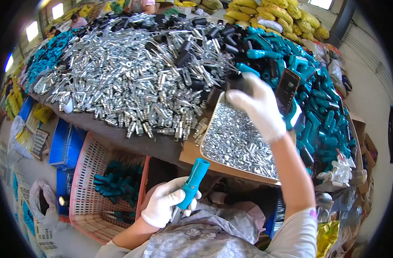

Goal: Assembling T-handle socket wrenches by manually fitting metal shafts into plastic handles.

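My left hand (165,202), in a white glove, is wrapped round a teal plastic tube-shaped handle (196,180), held tilted with its open end up. A metal shaft shows below the fingers. My right hand (258,105), also gloved, reaches over a tray of small metal parts (235,139) to the tray's far edge. Between its thumb and fingers sits a black cylindrical sleeve (237,82), smeared by motion. Around that hand lie more black sleeves (183,58) and a heap of teal tool housings (312,124).
A large heap of shiny metal shafts (123,73) covers the table's left and middle. A phone (286,91) leans among the teal housings. Below left stands a pink basket (87,180) with teal handles, beside blue crates (67,142). Yellow sacks (278,15) are stacked behind; other people sit far off.
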`<state>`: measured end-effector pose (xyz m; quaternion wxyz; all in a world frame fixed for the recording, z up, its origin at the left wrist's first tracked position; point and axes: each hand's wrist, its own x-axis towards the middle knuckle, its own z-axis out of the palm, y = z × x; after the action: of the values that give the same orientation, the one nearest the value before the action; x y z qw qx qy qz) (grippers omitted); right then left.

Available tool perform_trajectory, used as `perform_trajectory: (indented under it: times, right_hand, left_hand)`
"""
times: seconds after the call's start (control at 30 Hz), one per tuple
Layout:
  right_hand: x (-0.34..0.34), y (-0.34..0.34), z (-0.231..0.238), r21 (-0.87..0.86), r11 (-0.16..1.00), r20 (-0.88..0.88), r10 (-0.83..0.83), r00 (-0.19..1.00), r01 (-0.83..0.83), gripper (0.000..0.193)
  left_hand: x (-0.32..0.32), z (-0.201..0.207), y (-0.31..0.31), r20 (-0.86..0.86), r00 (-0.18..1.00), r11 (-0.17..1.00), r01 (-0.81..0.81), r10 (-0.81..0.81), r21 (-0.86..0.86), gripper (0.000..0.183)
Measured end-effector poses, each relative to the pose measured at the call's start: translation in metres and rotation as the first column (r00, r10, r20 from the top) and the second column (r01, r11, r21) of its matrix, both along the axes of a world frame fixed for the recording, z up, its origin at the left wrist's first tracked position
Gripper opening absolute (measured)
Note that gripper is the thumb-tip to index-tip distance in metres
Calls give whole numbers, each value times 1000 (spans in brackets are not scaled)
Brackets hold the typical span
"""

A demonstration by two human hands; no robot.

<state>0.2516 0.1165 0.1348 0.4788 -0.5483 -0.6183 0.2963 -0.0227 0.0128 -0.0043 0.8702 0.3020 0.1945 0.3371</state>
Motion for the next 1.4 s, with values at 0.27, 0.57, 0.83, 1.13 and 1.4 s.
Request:
perform_trajectory:
  times: [0.27, 0.57, 0.83, 1.13, 1.4]
  right_hand:
    - [-26, -159, -96, -140, 976, -615, -219, 758, 168, 63]
    - [-13, -190, -112, -195, 980, -639, -110, 761, -22, 60]
    - [-20, -215, -113, 128, 986, 222, -131, 966, 104, 54]
    - [97, -233, -74, 332, 865, 448, -496, 744, 377, 12]
    - [249, -276, -131, 410, 517, 576, -785, 227, 751, 9]
  left_hand:
    - [33, 6, -14, -166, 940, 953, 303, -299, -1, 57]
    - [47, 2, -35, -118, 932, 933, 325, -344, -154, 57]
    - [59, -2, -31, -454, 888, 817, 315, -74, 484, 73]
    - [76, 32, -35, -596, 795, 398, 513, 116, 761, 54]
    - [78, 22, -40, -642, 762, 397, 566, 81, 723, 56]
